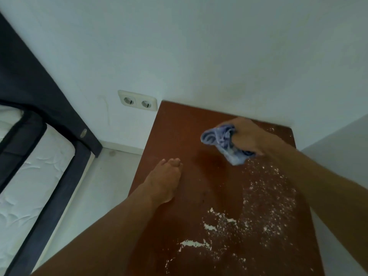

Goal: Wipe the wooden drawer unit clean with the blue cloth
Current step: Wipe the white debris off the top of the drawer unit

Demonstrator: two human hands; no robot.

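The right hand (251, 136) holds the blue cloth (223, 144). Its fingers are curled tight around the cloth, which is bunched up in a ball. Part of the cloth sticks out past the fingers to the left, and part hangs down below them. The low end of the cloth looks like it touches the top of the drawer unit (179, 126), but the picture is a bit blurry there.

The top of the unit is dark brown wood. White dust (258, 212) lies all over it on the near side of the cloth fingers, toward the person. Some of it is in thick white lumps and some is just tiny dots. A few more dots lie behind the right hand, close to the wall (199, 46). The wood to the left of the cloth fingers looks clean.

The left hand (163, 180) rests flat on the left edge of the unit. Its fingers are straight and close together, and they hold nothing. They point toward the wall. The cloth is ahead of these fingers and off to the right, not touching them.

Past the left fingers, on the wall, is a white double socket (137, 100). Far to the left of them is a bed (29, 176) with a white mattress and a dark frame. The floor (99, 176) between the bed and the unit is pale.
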